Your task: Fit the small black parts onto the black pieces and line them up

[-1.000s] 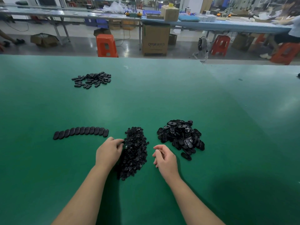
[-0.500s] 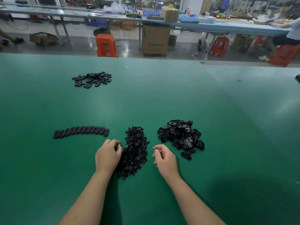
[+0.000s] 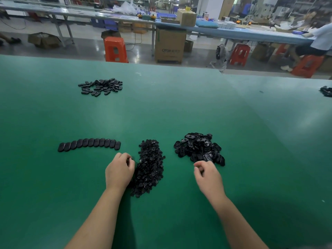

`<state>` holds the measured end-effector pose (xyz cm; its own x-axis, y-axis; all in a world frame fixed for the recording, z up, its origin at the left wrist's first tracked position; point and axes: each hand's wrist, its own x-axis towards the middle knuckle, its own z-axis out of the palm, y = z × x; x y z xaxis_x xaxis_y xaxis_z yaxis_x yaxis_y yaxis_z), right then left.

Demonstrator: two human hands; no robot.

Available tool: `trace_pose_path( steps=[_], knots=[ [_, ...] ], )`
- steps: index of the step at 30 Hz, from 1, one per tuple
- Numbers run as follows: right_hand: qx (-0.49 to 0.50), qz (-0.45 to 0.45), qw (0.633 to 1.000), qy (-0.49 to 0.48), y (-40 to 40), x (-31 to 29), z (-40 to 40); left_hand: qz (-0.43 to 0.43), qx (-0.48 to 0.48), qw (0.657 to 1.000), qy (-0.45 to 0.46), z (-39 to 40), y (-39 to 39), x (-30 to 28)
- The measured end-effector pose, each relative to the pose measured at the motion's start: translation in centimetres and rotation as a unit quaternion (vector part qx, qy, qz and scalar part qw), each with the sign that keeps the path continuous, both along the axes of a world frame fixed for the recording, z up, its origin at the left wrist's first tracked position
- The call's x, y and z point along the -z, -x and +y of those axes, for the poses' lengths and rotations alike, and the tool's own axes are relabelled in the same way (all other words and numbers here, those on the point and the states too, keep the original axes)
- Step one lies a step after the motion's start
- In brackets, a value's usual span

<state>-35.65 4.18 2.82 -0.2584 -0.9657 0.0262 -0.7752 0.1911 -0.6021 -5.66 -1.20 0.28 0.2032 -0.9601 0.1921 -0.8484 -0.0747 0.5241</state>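
Note:
A long heap of small black parts (image 3: pixel 150 168) lies in front of me on the green table (image 3: pixel 179 108). My left hand (image 3: pixel 119 170) sits at the heap's left edge, fingers curled, and seems to pinch one small part at its fingertips. To the right is a pile of larger oval black pieces (image 3: pixel 198 149). My right hand (image 3: pixel 206 175) hovers at that pile's near edge with its fingers curled in, and nothing shows in it. A curved row of several pieces (image 3: pixel 89 143) is lined up side by side at the left.
Another loose pile of black pieces (image 3: pixel 101 86) lies far left on the table. A dark heap (image 3: pixel 327 91) shows at the right edge. Beyond the table's far edge stand orange stools (image 3: pixel 115 49), a cardboard box (image 3: pixel 169 44), and a seated person (image 3: pixel 318 40).
My right hand has moved right and forward, from beside the small-parts heap to the near edge of the oval-piece pile. My left hand has drawn back slightly at the heap's left edge.

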Motion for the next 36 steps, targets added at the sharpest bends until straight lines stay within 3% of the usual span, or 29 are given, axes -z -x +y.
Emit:
trace_pose_path(
  steps=[6, 20, 28, 33, 36],
  knots=[
    [0.051, 0.090, 0.992, -0.070, 3.4, 0.5, 1.3, 0.009, -0.001, 1.000, -0.001, 0.1, 0.0, 0.0],
    [-0.084, 0.096, 0.989, -0.077, -0.8, 0.3, 0.3, -0.007, 0.002, 1.000, -0.002, 0.1, -0.1, 0.0],
    [-0.090, -0.008, 0.995, -0.037, -1.5, 0.1, -1.4, 0.016, -0.008, 0.999, 0.029, 0.4, 0.0, -0.3],
    [-0.076, -0.182, 0.980, 0.003, -3.1, -0.4, -1.2, 0.039, -0.009, 0.998, 0.042, 0.5, -0.1, -0.2],
    [-0.055, -0.312, 0.948, 0.004, -4.6, -0.6, -1.1, 0.040, -0.006, 0.998, 0.046, 0.4, -0.1, -0.1]
  ],
)
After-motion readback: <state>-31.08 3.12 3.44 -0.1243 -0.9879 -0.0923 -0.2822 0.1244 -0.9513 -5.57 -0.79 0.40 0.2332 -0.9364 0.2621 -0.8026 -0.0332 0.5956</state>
